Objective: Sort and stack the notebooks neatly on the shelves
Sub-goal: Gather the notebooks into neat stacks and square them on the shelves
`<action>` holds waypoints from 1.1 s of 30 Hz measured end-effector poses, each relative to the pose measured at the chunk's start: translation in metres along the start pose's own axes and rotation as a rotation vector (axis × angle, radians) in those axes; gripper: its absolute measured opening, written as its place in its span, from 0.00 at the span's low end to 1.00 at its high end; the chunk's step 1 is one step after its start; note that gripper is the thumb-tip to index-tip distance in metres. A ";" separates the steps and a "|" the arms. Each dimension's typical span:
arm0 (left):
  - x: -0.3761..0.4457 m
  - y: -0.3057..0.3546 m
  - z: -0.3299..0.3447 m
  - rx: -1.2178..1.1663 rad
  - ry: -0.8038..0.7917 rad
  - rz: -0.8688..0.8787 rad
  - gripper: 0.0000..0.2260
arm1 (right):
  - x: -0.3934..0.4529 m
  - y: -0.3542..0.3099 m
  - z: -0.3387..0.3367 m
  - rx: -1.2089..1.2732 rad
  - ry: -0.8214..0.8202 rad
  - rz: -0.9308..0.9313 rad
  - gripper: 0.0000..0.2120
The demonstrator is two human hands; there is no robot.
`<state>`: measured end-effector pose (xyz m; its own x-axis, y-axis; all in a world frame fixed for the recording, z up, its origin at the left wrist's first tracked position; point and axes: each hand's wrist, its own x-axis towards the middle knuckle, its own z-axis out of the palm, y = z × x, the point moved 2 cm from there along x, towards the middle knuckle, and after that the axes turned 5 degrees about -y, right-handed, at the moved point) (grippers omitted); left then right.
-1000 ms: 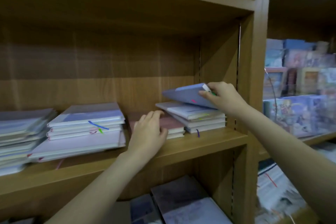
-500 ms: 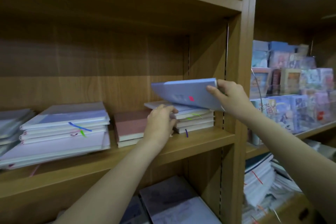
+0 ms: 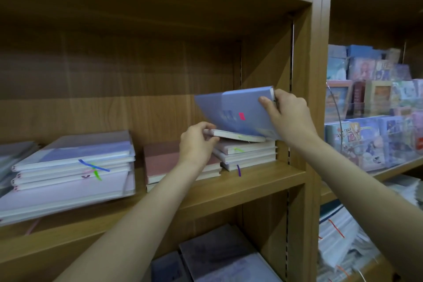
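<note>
Notebooks (image 3: 246, 151) are stacked at the right end of the shelf (image 3: 251, 181). A blue notebook (image 3: 238, 112) is held tilted above that stack, pinched at its corner by the right hand (image 3: 288, 117). The stack's top notebook (image 3: 238, 135) is gripped at its left edge by the left hand (image 3: 196, 144). A pink notebook (image 3: 160, 158) lies just left of the stack.

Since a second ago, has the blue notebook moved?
Yes. The blue notebook, held by the right hand, has tilted up off the right stack.
</note>
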<state>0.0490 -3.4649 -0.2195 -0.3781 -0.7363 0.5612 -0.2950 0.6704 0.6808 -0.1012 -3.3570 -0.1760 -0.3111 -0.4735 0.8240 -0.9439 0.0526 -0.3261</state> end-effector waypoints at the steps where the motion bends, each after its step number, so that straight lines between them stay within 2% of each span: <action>1: 0.001 -0.001 0.000 -0.043 -0.012 -0.045 0.12 | 0.000 0.000 0.001 0.000 -0.007 -0.003 0.15; 7: 0.000 0.005 0.015 -0.441 -0.256 -0.334 0.27 | -0.001 0.000 -0.001 0.001 -0.031 -0.005 0.15; 9: 0.003 0.005 0.018 -0.509 -0.268 -0.355 0.24 | -0.003 0.000 -0.002 -0.007 -0.044 -0.019 0.14; 12: 0.006 0.014 0.019 -0.535 -0.218 -0.384 0.10 | -0.008 0.002 -0.003 -0.041 -0.073 -0.031 0.15; 15: 0.009 0.020 0.023 -0.734 -0.257 -0.505 0.10 | -0.011 0.002 -0.005 -0.124 -0.105 -0.058 0.15; 18: 0.013 0.023 0.025 -0.786 -0.316 -0.564 0.08 | -0.015 -0.002 -0.004 -0.254 -0.166 -0.144 0.14; 21: 0.016 0.021 0.027 -0.757 -0.357 -0.562 0.08 | -0.018 -0.005 -0.001 -0.307 -0.197 -0.184 0.14; 24: 0.018 0.013 0.034 -0.775 -0.298 -0.532 0.08 | -0.018 -0.004 -0.001 -0.300 -0.184 -0.155 0.14; 28: 0.019 0.011 0.035 -0.925 -0.301 -0.553 0.04 | -0.016 -0.003 0.000 -0.252 -0.183 -0.137 0.14; 30: 0.025 0.006 0.036 -0.931 -0.312 -0.578 0.08 | -0.015 -0.004 0.000 -0.252 -0.171 -0.117 0.14; 33: 0.031 0.001 0.042 -0.776 -0.245 -0.575 0.21 | -0.013 -0.004 -0.001 -0.261 -0.150 -0.096 0.14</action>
<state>0.0005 -3.4835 -0.2210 -0.5545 -0.8321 -0.0035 0.1324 -0.0923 0.9869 -0.0937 -3.3504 -0.1847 -0.2176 -0.6106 0.7614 -0.9708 0.2162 -0.1041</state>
